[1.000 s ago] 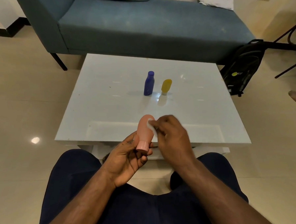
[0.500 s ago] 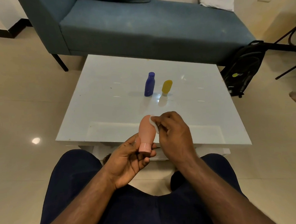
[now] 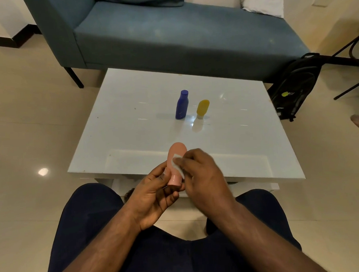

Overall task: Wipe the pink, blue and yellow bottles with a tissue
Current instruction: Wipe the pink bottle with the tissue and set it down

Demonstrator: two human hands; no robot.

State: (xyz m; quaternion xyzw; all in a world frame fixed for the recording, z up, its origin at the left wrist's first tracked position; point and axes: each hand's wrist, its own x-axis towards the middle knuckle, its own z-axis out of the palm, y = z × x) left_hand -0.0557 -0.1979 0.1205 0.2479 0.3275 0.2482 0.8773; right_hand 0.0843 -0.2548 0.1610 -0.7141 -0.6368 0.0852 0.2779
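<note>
White and glossy, the bench [image 3: 132,125] stands before a blue sofa [image 3: 169,36]. Over its near edge the pink bottle [image 3: 176,161] is held cap-down, the left hand [image 3: 154,195] gripping its lower end. The right hand [image 3: 203,176] pinches a white tissue [image 3: 177,166] against the bottle's side. Farther back on the bench the blue bottle [image 3: 181,105] and yellow bottle [image 3: 202,108] stand upright, just beside each other. A black backpack [image 3: 294,88] sits on the floor at right.

only the blue bottle [image 3: 181,105] and yellow bottle [image 3: 202,108] interrupt the table [image 3: 132,125].
</note>
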